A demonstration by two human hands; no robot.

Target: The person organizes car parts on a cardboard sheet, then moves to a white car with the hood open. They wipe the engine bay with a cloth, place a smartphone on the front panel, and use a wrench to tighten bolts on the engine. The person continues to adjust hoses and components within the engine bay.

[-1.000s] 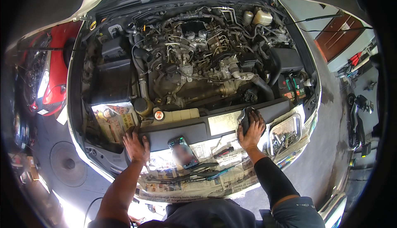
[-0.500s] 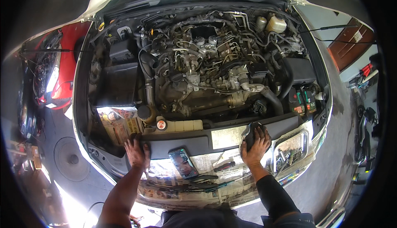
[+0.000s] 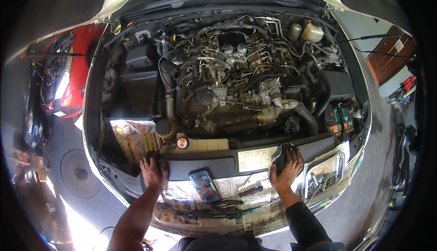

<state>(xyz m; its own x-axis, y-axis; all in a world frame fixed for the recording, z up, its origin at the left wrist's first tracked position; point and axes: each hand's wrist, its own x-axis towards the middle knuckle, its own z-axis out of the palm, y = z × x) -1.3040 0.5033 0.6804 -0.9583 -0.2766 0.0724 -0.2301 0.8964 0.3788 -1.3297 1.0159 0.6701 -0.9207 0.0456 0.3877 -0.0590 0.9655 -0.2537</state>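
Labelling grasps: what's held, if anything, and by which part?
The right hand lies over a dark bundle, across its top; whether it grips cannot be told. The left hand shows nothing held.

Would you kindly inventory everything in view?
Engine: one, grey, centre
Battery: one, dark and green, right front
Tank: one, cream, front left of engine
Reservoir: one, whitish, upper right
Newspaper: several sheets, pale, across front
Phone: one, dark, on newspaper
Hand tools: several, mostly dark, near phone
Tray: one, pale, front right
Metal parts: uncountable, greyish, in tray
Dark item: one, black, left of tray
Car: one, red, left
Door: one, brown, upper right
Clutter: uncountable, mixed, both edges
Left hand: one, bare, on dark panel
Right hand: one, bare, on dark item
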